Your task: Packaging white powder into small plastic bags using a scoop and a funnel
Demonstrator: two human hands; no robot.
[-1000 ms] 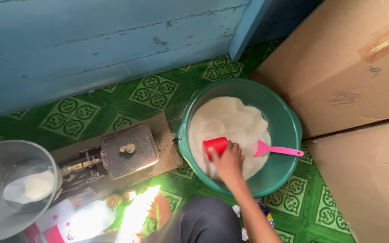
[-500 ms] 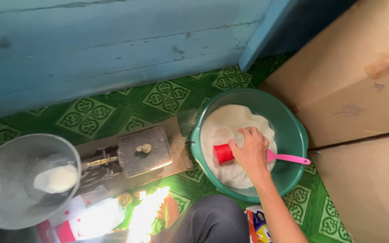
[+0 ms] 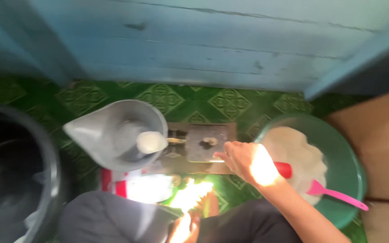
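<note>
— What is our right hand [image 3: 245, 163] doing?

— We grasp a red cup [image 3: 283, 169] with it, fingers wrapped round the cup so only its end shows. Hand and cup sit at the rim of the green basin [image 3: 347, 153], between the white powder [image 3: 299, 159] and the metal scale [image 3: 203, 145].

— And the left hand?

— We see something at the bottom edge in the glare, but we cannot tell whether it is open or clenched.

— What else lies around us?

— A pink scoop [image 3: 334, 193] rests in the basin beside the powder. A grey scale pan [image 3: 115, 132] holding a small white bag [image 3: 151, 141] sits left of the scale, on the green patterned floor [image 3: 172, 99].
</note>
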